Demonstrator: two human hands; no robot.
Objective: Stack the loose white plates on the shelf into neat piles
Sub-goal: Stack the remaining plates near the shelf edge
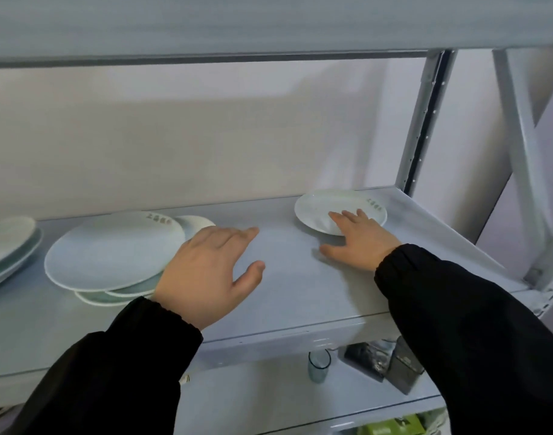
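The right hand (360,241) rested straight fingers on the lone plate (319,208) at the right of the shelf (300,293), probably to slide it toward the untidy pile (112,251); the left hand (206,271) hovered open, holding nothing

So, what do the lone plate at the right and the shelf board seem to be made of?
Lone plate: likely glazed ceramic, melamine possible; white, glossy, small print near the rim.
Shelf board: probably painted metal; pale grey, smooth, folded front edge.
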